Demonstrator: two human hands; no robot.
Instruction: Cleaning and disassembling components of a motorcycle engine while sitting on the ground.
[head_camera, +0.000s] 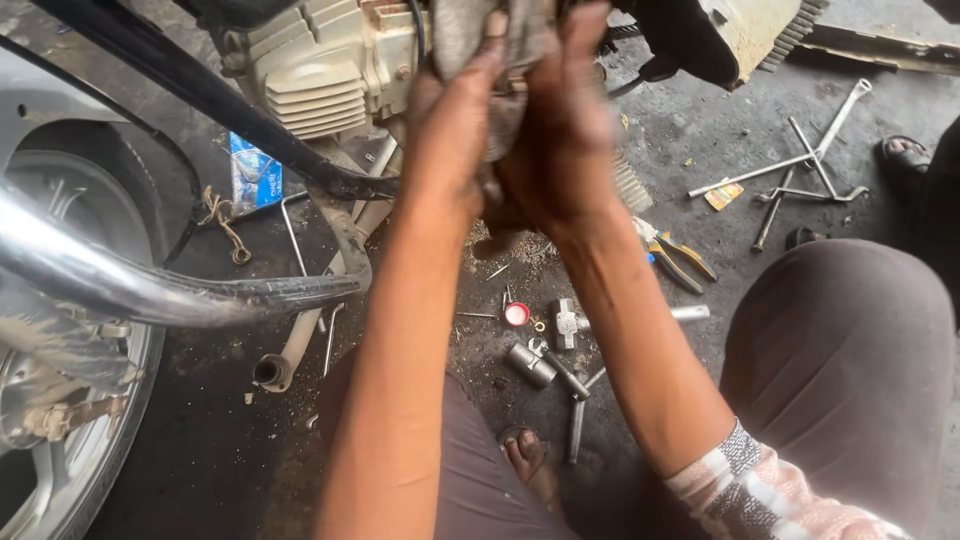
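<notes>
- Up against the motorcycle engine (330, 65), at the top middle of the view, both hands press a dirty grey rag (480, 35) onto the metal.
- The left hand (450, 130) is closed around the rag, fingers curled up over its left side.
- The right hand (560, 130) is clenched on the rag's right side, touching the left hand; both are dark with grease.
- Just below the hands, on the oily concrete floor (220, 450), lie sockets and a socket wrench (550, 365), a small red cap (516, 314) and scattered screws.
- Pliers with yellow and blue grips (675, 255) lie just right of the right forearm.
- Further right, a cross-shaped wheel wrench (800, 165) rests on the floor.
- At left, a chrome exhaust pipe (120, 285) crosses in front of a spoked wheel (60, 440).
- A bare foot in a sandal (528, 460) shows between the person's knees.
</notes>
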